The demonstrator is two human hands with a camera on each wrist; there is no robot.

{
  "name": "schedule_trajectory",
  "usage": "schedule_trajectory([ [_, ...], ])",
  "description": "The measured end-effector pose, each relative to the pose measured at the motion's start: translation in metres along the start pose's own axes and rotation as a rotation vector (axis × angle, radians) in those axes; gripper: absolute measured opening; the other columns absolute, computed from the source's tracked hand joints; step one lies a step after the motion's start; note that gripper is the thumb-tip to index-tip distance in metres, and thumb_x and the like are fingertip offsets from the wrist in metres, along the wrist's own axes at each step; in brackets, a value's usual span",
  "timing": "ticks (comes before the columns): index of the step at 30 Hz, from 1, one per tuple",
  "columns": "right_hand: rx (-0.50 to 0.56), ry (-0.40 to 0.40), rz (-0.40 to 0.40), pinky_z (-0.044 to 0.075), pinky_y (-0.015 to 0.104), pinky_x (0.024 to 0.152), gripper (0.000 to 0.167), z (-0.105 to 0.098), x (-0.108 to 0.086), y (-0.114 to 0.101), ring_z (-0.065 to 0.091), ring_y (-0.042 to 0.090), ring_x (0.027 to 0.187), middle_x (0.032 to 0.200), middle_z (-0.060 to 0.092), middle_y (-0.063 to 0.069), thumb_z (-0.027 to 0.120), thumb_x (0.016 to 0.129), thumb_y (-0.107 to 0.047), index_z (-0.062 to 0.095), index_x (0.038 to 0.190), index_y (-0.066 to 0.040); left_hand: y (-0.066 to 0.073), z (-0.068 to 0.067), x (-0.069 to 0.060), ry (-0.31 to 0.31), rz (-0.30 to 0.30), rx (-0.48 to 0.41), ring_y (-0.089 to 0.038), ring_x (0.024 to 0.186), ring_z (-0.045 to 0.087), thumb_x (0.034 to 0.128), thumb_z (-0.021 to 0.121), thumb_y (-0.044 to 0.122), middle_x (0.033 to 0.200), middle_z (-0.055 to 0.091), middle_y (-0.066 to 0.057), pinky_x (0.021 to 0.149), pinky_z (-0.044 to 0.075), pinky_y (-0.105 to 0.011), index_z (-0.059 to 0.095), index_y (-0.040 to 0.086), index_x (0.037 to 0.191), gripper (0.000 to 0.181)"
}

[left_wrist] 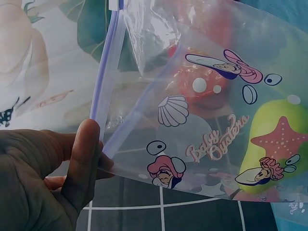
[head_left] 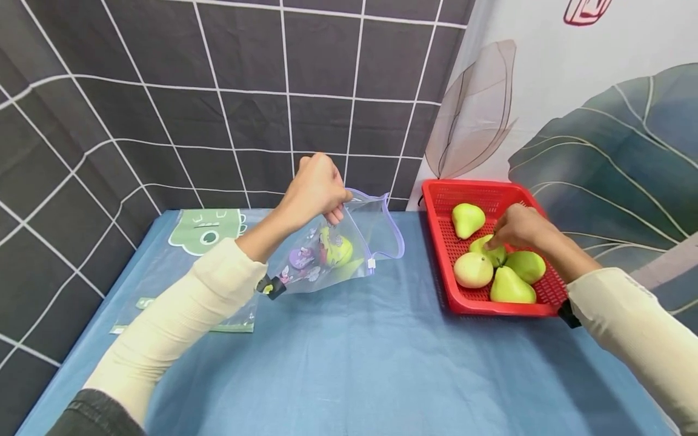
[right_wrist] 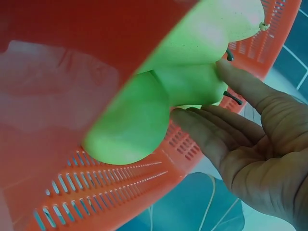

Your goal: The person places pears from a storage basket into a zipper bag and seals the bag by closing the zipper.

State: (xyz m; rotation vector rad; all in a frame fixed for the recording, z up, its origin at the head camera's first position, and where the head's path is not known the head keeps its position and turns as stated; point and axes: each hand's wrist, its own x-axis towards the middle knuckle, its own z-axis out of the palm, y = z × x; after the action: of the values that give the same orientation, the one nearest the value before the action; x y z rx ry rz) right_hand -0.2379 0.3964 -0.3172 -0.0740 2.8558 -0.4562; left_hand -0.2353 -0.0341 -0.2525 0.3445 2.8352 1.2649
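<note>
A clear bag [head_left: 323, 274] beside a red basket [head_left: 504, 309] is pinched by the left hand [head_left: 319, 189], its lettering [left_wrist: 217, 138] legible only in that wrist's view; a basketed pear [head_left: 495, 255] is clasped by fingers of the right hand [head_left: 520, 226].

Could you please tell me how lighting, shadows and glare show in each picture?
Head view: bright, with soft shadows on the blue tablecloth; left wrist view: the left hand dim, whitish glare on the clear bag; right wrist view: a pale, blurry sheen across the near wall of the red basket.
</note>
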Motion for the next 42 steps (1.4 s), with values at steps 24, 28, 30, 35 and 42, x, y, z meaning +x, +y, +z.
schedule_trajectory([
  [24, -0.046, 0.093, -0.047, 0.062, 0.039, 0.071, 0.043, -0.013, -0.003, -0.014, 0.073, 0.045, 0.102, 0.118, 0.08, 0.035, 0.09, 0.094, -0.019, 0.08, 0.118, 0.015, -0.002, 0.004, 0.003, -0.013, -0.038, -0.009, -0.021, 0.051, 0.078, 0.0965, 0.079, 0.001, 0.06, 0.076, -0.012, 0.057, 0.068, -0.029, 0.078, -0.001, 0.078, 0.019],
  [28, -0.035, 0.121, -0.024, 0.065, 0.047, 0.076, 0.046, -0.025, -0.006, -0.018, 0.071, 0.049, 0.105, 0.117, 0.08, 0.035, 0.088, 0.096, -0.022, 0.079, 0.123, 0.015, -0.002, 0.003, 0.003, -0.011, -0.038, -0.005, -0.02, 0.052, 0.079, 0.0971, 0.08, 0.002, 0.061, 0.077, -0.011, 0.059, 0.068, -0.028, 0.078, 0.001, 0.075, 0.022],
  [30, -0.012, 0.139, -0.001, 0.065, 0.047, 0.077, 0.049, -0.03, -0.009, -0.021, 0.067, 0.05, 0.11, 0.12, 0.08, 0.036, 0.086, 0.098, -0.025, 0.078, 0.127, 0.014, -0.002, 0.002, 0.003, -0.012, -0.04, -0.014, -0.021, 0.052, 0.079, 0.0975, 0.08, 0.002, 0.061, 0.077, -0.012, 0.059, 0.068, -0.028, 0.078, 0.001, 0.075, 0.023],
  [35, 0.018, 0.192, 0.021, 0.055, 0.035, 0.071, 0.054, -0.04, -0.015, -0.031, 0.061, 0.048, 0.113, 0.126, 0.079, 0.035, 0.084, 0.101, -0.034, 0.077, 0.133, 0.01, -0.002, 0.001, 0.003, -0.017, -0.047, -0.022, -0.021, 0.053, 0.079, 0.0984, 0.079, 0.003, 0.062, 0.077, -0.012, 0.059, 0.069, -0.028, 0.078, 0.002, 0.075, 0.023],
  [42, 0.034, 0.28, -0.022, 0.05, 0.035, 0.07, 0.058, -0.049, -0.025, -0.057, 0.059, 0.045, 0.116, 0.129, 0.079, 0.032, 0.085, 0.1, -0.042, 0.079, 0.134, 0.004, -0.003, 0.001, 0.003, -0.017, -0.044, -0.037, -0.021, 0.053, 0.079, 0.0989, 0.078, 0.002, 0.064, 0.078, -0.012, 0.059, 0.069, -0.03, 0.079, 0.001, 0.077, 0.022],
])
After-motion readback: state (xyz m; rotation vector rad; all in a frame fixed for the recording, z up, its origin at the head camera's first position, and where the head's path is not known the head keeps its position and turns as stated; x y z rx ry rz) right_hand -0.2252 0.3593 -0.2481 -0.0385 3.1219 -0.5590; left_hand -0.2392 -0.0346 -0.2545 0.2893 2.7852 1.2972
